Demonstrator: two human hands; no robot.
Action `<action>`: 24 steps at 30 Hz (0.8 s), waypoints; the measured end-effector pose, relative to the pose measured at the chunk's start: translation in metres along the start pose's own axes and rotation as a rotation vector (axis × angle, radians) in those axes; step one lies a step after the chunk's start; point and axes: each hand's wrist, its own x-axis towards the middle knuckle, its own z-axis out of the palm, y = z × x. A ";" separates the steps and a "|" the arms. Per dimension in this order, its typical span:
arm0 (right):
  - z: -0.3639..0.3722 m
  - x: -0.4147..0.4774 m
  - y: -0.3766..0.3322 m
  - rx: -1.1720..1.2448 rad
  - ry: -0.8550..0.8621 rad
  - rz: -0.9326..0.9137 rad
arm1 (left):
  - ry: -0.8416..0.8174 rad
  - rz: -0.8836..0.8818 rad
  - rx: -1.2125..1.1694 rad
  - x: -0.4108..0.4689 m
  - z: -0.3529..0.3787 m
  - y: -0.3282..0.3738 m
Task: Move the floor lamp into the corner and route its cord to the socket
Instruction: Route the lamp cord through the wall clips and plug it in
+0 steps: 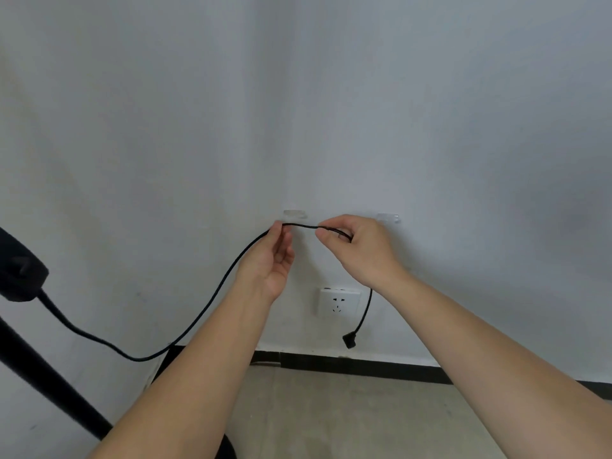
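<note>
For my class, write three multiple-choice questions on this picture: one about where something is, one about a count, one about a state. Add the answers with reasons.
1. Where does the plug hang?
A. below and right of the socket
B. above the clips
C. on the floor

2. How many clear clips are on the wall?
A. none
B. two
C. five

3. What is the state of the cord?
A. plugged in
B. coiled on the floor
C. held between both hands

Answers: 1 A, it dangles beside the socket's lower right corner. 2 B, one clip sits above the left hand, another beyond the right hand. 3 C, each hand pinches it.
</note>
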 end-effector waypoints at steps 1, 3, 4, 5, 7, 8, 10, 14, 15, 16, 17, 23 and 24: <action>0.001 0.002 -0.002 -0.019 0.010 -0.020 | 0.011 0.005 -0.017 0.000 0.002 0.000; 0.002 0.007 -0.007 -0.088 0.032 -0.059 | 0.042 0.021 -0.019 0.002 0.006 -0.001; 0.002 0.011 -0.010 -0.122 0.046 -0.074 | 0.055 0.033 -0.010 0.003 0.006 -0.001; 0.002 0.015 -0.013 -0.145 0.065 -0.086 | 0.065 0.048 0.003 0.004 0.006 0.000; 0.002 0.023 -0.017 -0.168 0.110 -0.105 | 0.079 0.073 0.035 0.006 0.005 0.003; 0.003 0.026 -0.019 -0.179 0.131 -0.117 | 0.088 0.082 0.050 0.006 0.004 0.004; 0.003 0.032 -0.021 -0.209 0.150 -0.146 | 0.106 0.097 0.062 0.006 0.003 0.006; 0.006 0.036 -0.019 -0.317 0.134 -0.189 | 0.130 0.117 0.086 0.006 0.002 0.008; 0.008 0.036 -0.017 -0.334 0.141 -0.193 | 0.135 0.121 0.093 0.006 0.002 0.008; 0.010 0.034 -0.015 -0.341 0.153 -0.193 | 0.136 0.125 0.099 0.007 0.002 0.009; 0.012 0.033 -0.012 -0.338 0.163 -0.190 | 0.136 0.131 0.103 0.007 0.001 0.009; 0.026 0.012 0.013 -0.013 0.091 0.010 | 0.125 0.147 0.126 0.009 -0.003 0.011; 0.027 0.007 0.016 0.086 0.061 0.080 | 0.125 0.147 0.129 0.009 -0.003 0.012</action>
